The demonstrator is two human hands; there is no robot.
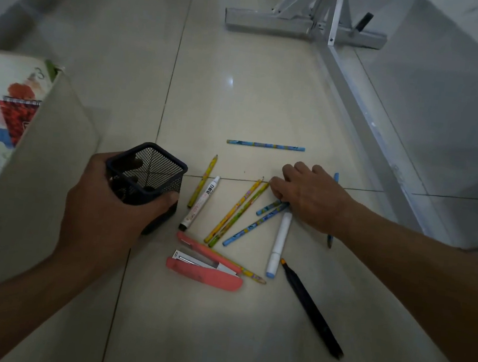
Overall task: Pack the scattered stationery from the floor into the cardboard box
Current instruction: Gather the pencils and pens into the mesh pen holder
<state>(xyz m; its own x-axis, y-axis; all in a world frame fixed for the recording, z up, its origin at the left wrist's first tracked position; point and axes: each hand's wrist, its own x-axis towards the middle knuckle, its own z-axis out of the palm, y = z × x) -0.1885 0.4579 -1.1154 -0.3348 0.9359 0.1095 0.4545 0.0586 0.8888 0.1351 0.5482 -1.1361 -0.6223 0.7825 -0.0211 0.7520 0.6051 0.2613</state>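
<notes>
My left hand point(105, 205) grips a black mesh pen holder point(147, 172) just above the floor, next to the cardboard box point(36, 159) at the left. My right hand point(309, 197) lies palm down on the floor, its fingers pinching the upper ends of two blue pencils point(257, 224). Scattered between the hands are yellow pencils point(236, 211), a white marker point(200, 203), a white and blue highlighter point(278, 245), a pink stapler point(205, 265) and a black pen point(311, 308). One blue pencil point(265, 145) lies apart, farther away.
A white metal frame point(304, 27) stands on the tiled floor beyond the stationery, with a long bar point(370, 126) running down the right side. Another blue pencil point(329, 237) lies partly under my right wrist. A printed flap point(15, 104) sticks out of the box.
</notes>
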